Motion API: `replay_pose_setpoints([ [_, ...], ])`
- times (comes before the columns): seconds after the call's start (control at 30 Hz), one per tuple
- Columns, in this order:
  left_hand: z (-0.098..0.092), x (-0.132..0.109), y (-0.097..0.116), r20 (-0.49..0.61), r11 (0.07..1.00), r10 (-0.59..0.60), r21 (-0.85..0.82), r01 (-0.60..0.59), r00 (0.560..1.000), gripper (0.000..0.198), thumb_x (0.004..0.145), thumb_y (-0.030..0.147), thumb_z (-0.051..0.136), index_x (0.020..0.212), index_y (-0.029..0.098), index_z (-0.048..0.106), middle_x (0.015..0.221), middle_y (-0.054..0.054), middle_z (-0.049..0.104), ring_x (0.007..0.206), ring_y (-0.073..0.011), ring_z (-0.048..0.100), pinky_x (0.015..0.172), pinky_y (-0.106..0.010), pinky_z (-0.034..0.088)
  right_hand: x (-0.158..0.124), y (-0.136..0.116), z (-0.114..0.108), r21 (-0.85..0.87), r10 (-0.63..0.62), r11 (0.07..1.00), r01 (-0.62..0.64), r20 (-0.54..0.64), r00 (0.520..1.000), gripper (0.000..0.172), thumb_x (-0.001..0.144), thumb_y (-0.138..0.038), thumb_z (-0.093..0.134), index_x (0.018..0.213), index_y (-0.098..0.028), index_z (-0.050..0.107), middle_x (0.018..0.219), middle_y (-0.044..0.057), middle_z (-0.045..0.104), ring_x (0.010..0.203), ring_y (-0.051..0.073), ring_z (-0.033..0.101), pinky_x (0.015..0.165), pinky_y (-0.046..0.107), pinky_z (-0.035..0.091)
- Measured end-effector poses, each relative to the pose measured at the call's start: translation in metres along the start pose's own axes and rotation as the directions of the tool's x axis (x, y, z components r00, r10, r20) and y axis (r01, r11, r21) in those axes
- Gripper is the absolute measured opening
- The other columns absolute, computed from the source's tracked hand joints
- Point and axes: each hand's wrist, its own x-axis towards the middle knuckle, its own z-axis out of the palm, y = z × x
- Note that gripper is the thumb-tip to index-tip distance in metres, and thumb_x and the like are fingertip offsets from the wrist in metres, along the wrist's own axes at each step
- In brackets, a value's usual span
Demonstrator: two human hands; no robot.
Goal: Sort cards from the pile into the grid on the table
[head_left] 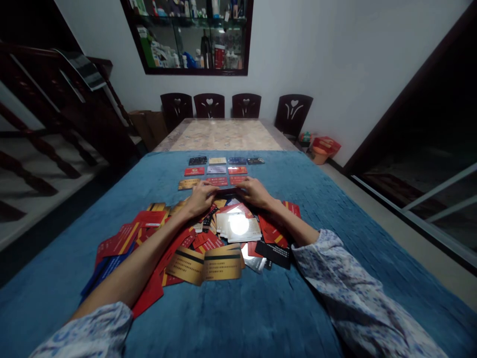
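Observation:
My left hand [202, 197] and my right hand [254, 192] are stretched forward over the blue cloth. Both are closed on opposite ends of a dark card [227, 191], seen nearly edge-on; whether it is one card or a thin stack I cannot tell. Just beyond it lie red cards [216, 181] and a gold card stack [188, 184]. Below my wrists spreads a loose heap of cards: gold cards [222, 264], white cards [244, 233] with a bright glare, a black card [274, 252], red cards [121, 241] and blue cards [108, 268] partly under my left forearm.
Farther up the blue cloth [238, 318], neat rows hold a black card stack [197, 160], a cream one [217, 161], a silver one [216, 170] and others. Beyond are the bare tabletop [231, 134], several dark chairs [246, 105] and a wall cabinet [194, 44]. A stair railing stands left.

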Motion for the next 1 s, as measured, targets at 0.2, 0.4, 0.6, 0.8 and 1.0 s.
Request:
replay_pose_setpoints([
  [0.2, 0.000, 0.000, -0.002, -0.079, 0.999, -0.017, -0.032, 0.015, 0.997, 0.031, 0.091, 0.020, 0.055, 0.110, 0.018, 0.079, 0.110, -0.009, 0.071, 0.110, -0.0252, 0.061, 0.101, -0.040, 0.050, 0.000, 0.000, 0.001, -0.009, 0.004, 1.000, -0.004, -0.050, 0.999, 0.026, 0.098, -0.018, 0.054, 0.111, -0.016, 0.077, 0.104, 0.012, 0.074, 0.102, 0.022, 0.061, 0.087, 0.029, 0.042],
  [0.4, 0.004, 0.001, -0.006, -0.164, 0.998, -0.007, -0.064, -0.004, 0.986, 0.028, 0.089, 0.018, 0.058, 0.108, 0.019, 0.078, 0.106, -0.008, 0.070, 0.104, -0.0232, 0.063, 0.098, -0.038, 0.053, 0.001, 0.006, 0.007, 0.059, -0.025, 0.998, 0.033, -0.133, 0.991, 0.029, 0.095, -0.017, 0.055, 0.116, -0.016, 0.074, 0.108, 0.012, 0.073, 0.099, 0.023, 0.064, 0.087, 0.030, 0.046],
  [0.6, 0.007, 0.001, -0.008, -0.190, 0.997, -0.004, -0.079, -0.012, 0.982, 0.037, 0.086, 0.013, 0.059, 0.120, 0.021, 0.072, 0.104, -0.006, 0.070, 0.098, -0.0224, 0.063, 0.097, -0.038, 0.053, 0.003, 0.009, 0.018, 0.060, -0.041, 0.997, 0.053, -0.189, 0.981, 0.042, 0.095, -0.015, 0.054, 0.136, -0.019, 0.063, 0.118, 0.012, 0.073, 0.104, 0.024, 0.068, 0.093, 0.034, 0.049],
  [0.8, 0.007, -0.001, -0.004, -0.128, 1.000, 0.000, 0.008, 0.001, 0.992, 0.041, 0.087, 0.015, 0.061, 0.127, 0.020, 0.067, 0.104, -0.008, 0.069, 0.102, -0.0252, 0.062, 0.099, -0.042, 0.050, 0.002, 0.007, 0.018, -0.010, -0.044, 0.999, 0.043, -0.152, 0.987, 0.043, 0.094, -0.015, 0.055, 0.136, -0.019, 0.060, 0.122, 0.013, 0.073, 0.108, 0.027, 0.068, 0.092, 0.035, 0.048],
  [1.0, 0.007, -0.004, 0.001, -0.089, 0.992, 0.045, 0.119, -0.034, 0.995, 0.048, 0.089, 0.020, 0.062, 0.138, 0.020, 0.061, 0.109, -0.011, 0.068, 0.102, -0.0280, 0.061, 0.096, -0.044, 0.049, 0.001, 0.003, 0.015, -0.072, -0.062, 0.996, 0.056, -0.086, 0.994, 0.055, 0.087, -0.014, 0.062, 0.142, -0.018, 0.053, 0.124, 0.013, 0.073, 0.116, 0.029, 0.065, 0.094, 0.037, 0.045],
])
